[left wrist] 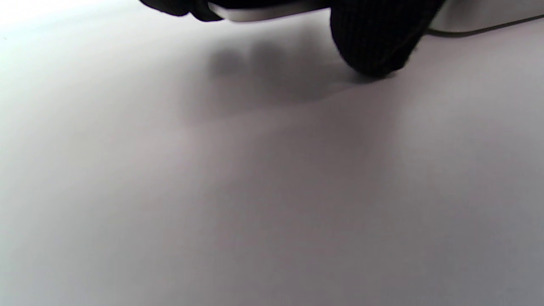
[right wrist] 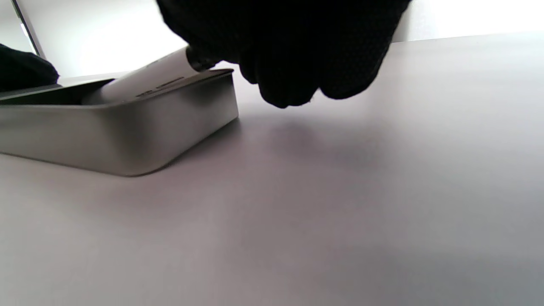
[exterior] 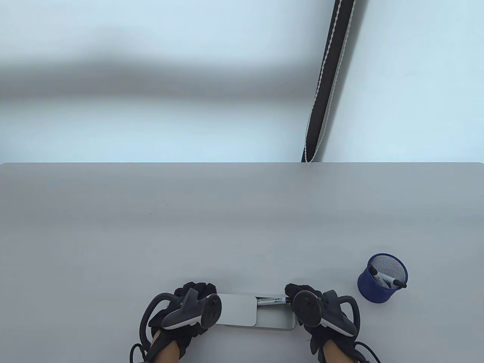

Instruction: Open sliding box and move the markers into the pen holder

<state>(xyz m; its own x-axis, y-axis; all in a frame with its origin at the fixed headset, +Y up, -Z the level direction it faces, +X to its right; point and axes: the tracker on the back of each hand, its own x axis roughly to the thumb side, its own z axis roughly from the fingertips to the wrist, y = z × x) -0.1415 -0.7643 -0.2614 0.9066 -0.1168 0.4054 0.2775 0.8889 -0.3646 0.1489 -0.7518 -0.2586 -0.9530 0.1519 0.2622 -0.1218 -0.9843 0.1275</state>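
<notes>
Flat silver metal sliding box (exterior: 264, 321) at tabletop near edge, lid (exterior: 236, 310) slid left. Right hand (exterior: 302, 298) pinches white black-capped marker (exterior: 270, 300); left hand (exterior: 193, 298) grips lid end.

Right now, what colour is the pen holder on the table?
Dark blue mesh; the pen holder shows best in the table view.

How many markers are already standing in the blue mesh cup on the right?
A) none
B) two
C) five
B: in the table view two markers with black caps lean inside the blue pen holder, while another marker lies in the opened box.
</notes>
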